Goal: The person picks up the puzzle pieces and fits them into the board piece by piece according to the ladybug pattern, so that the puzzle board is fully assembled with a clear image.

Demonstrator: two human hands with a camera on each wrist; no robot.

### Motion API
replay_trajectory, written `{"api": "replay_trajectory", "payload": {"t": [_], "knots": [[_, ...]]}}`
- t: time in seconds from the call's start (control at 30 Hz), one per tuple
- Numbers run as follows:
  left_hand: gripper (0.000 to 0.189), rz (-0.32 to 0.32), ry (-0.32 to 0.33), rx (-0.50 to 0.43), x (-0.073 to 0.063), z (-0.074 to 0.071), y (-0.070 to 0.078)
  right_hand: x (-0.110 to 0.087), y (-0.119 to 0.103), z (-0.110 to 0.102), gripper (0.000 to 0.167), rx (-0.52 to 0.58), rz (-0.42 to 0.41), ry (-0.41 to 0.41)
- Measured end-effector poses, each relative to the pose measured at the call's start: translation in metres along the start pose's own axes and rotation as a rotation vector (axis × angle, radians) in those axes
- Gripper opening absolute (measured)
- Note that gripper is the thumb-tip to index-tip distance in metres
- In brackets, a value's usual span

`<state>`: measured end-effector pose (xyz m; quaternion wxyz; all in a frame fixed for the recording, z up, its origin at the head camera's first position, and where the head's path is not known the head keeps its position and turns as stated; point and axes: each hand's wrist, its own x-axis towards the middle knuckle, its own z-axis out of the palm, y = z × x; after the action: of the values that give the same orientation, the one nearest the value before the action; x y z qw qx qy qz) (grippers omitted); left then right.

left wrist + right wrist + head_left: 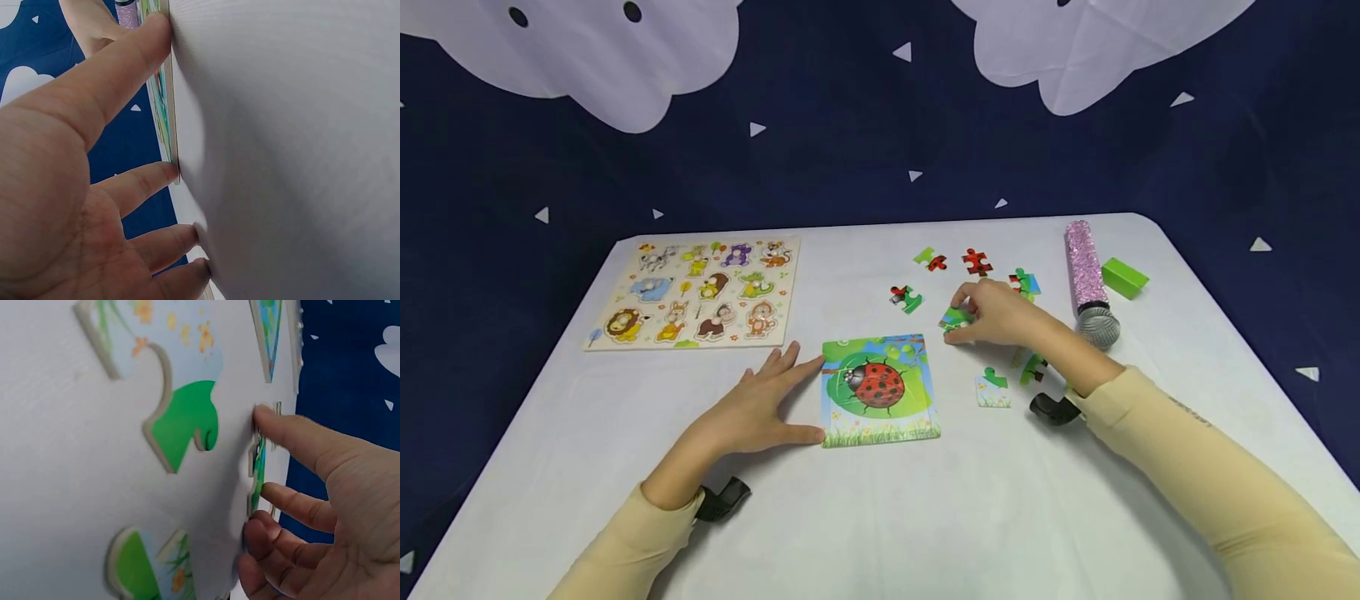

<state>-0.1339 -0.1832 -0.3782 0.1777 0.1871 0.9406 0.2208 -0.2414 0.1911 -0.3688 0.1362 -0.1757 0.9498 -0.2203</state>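
A square ladybug puzzle board lies at the middle of the table. My left hand rests at its left side with fingers spread, the thumb and forefinger touching the edge. In the left wrist view the board is seen edge-on. Right of the board, my right hand grips a green and blue jigsaw piece between thumb and fingers, low over the table. The right wrist view shows this piece mostly side-on. A flower-and-grass piece lies nearer the front, beside another piece partly under the right forearm.
Behind the right hand lie a red piece, a green and red piece, a red and green piece and a blue one. A glittery pink microphone and green block are at right, an animal board at left.
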Motion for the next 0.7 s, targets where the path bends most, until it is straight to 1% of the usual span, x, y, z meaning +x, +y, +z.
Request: {"api": "replay_trajectory", "payload": {"t": [0.17,0.53,0.7], "knots": [[0.104,0.002,0.001,0.006,0.0027,-0.0006,-0.0014,0.001,0.001,-0.0021,0.053,-0.004,0.012,-0.01],[0.104,-0.006,-0.002,-0.002,0.0007,0.0,-0.0028,0.0039,0.005,-0.007,0.047,-0.014,-0.076,-0.06],[0.104,-0.004,0.0,-0.004,0.0009,0.0012,-0.0035,0.0026,0.0077,-0.0081,0.046,0.015,-0.111,-0.083]]}}
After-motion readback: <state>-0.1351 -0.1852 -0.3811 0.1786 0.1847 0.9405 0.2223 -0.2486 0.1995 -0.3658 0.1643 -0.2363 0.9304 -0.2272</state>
